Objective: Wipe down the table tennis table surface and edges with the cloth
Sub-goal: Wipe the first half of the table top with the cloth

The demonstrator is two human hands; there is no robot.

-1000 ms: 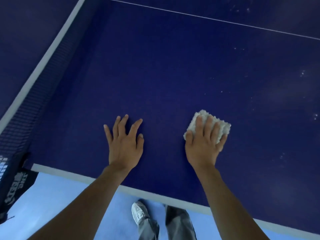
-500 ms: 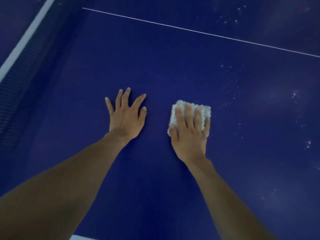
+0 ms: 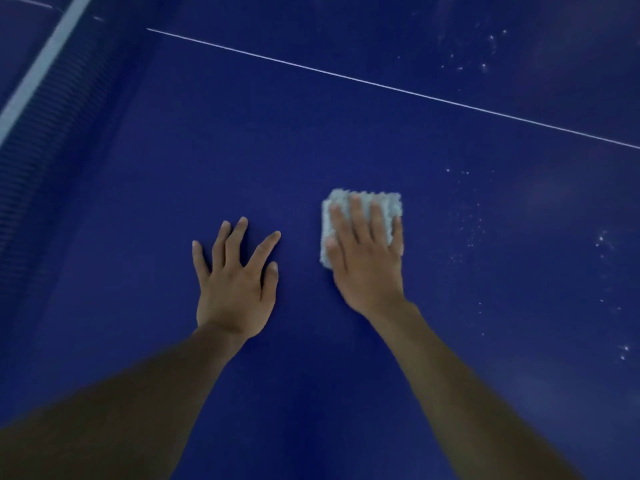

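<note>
The dark blue table tennis table fills the view. A folded white fluffy cloth lies flat on it right of centre. My right hand presses down on the cloth with straight fingers, covering most of it. My left hand rests flat on the bare surface to the cloth's left, fingers spread, touching nothing else.
The net with its white top band runs along the left side. A thin white centre line crosses the table beyond my hands. White specks are scattered over the surface to the right of the cloth.
Both hands and the cloth have moved away from the table's near white edge toward the centre line. That edge and the floor have dropped out of view.
</note>
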